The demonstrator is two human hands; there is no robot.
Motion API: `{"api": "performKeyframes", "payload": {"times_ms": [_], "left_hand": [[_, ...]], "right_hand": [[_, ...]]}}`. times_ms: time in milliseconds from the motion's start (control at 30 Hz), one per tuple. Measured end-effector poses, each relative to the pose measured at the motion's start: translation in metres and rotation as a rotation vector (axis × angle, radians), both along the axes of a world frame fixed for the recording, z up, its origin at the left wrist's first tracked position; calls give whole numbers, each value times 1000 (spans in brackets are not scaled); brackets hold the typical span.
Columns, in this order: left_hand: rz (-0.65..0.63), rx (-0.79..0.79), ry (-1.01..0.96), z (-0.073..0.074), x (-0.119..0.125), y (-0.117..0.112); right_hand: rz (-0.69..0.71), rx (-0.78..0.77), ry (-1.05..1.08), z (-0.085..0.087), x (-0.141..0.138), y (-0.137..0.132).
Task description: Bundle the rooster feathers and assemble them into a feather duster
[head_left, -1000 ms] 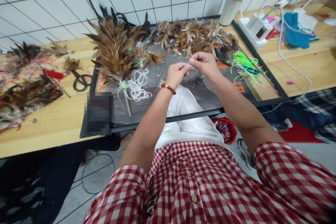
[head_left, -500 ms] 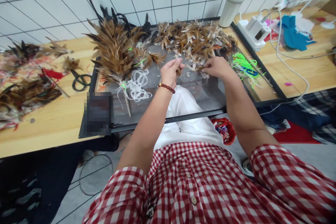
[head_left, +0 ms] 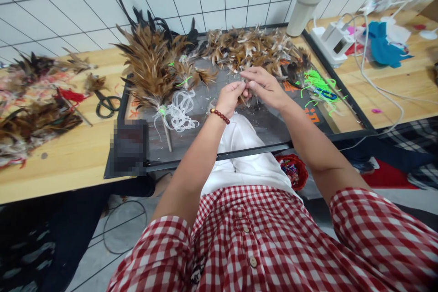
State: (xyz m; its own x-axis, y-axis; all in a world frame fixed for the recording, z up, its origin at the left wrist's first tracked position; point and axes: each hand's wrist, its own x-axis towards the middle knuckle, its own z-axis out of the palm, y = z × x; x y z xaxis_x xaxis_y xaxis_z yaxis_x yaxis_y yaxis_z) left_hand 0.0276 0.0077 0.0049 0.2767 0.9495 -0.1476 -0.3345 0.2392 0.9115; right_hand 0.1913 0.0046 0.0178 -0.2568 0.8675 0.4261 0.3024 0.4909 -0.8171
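Observation:
My left hand, with a beaded bracelet at its wrist, is closed in a pinch. My right hand meets it fingertip to fingertip, thumb and forefinger pressed together. Small brown feathers show just below the joined fingers, mostly hidden by them. Behind the hands spreads a pile of short brown feathers with pale bases. To the left lies a feather duster with brown and black plumes and a wooden stick; a bundle of white string is beside it.
A black-framed board lies under the work. Green cords are at its right, with a white bottle and a power strip beyond. Black scissors and more feathers lie left. A red basket stands below the edge.
My right hand has left the edge of the feather pile and moved left to meet my left hand. The left hand has shifted slightly right and nearer me.

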Motion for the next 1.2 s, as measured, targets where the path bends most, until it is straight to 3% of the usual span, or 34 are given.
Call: {"api": "performKeyframes", "payload": {"times_ms": [133,267,400,533,600,700,767,833,967,1200], "left_hand": [[-10,6,28,-4,1,1],[80,-10,-4,-4,0,4],[210,-30,-35,-5,-2,10],[259,-46,-61,-7,-4,13],[268,-46,-69,-6,-5,13],[272,-54,-73,-4,-5,12],[259,-63,-73,-3,-4,12],[233,-66,-67,-3,-3,10],[139,-41,-26,-5,0,7],[-49,54,88,-2,1,0]], "right_hand": [[-2,-22,-44,5,-2,-3],[-67,19,-117,9,20,1],[88,29,-354,4,44,10],[204,1,-463,-2,44,12],[162,-2,-402,1,39,9],[-62,-31,-91,10,32,4],[-194,-124,161,15,27,1],[-214,-241,314,17,22,0],[-101,-296,313,11,9,-2],[-77,-10,123,-1,2,2]]}}
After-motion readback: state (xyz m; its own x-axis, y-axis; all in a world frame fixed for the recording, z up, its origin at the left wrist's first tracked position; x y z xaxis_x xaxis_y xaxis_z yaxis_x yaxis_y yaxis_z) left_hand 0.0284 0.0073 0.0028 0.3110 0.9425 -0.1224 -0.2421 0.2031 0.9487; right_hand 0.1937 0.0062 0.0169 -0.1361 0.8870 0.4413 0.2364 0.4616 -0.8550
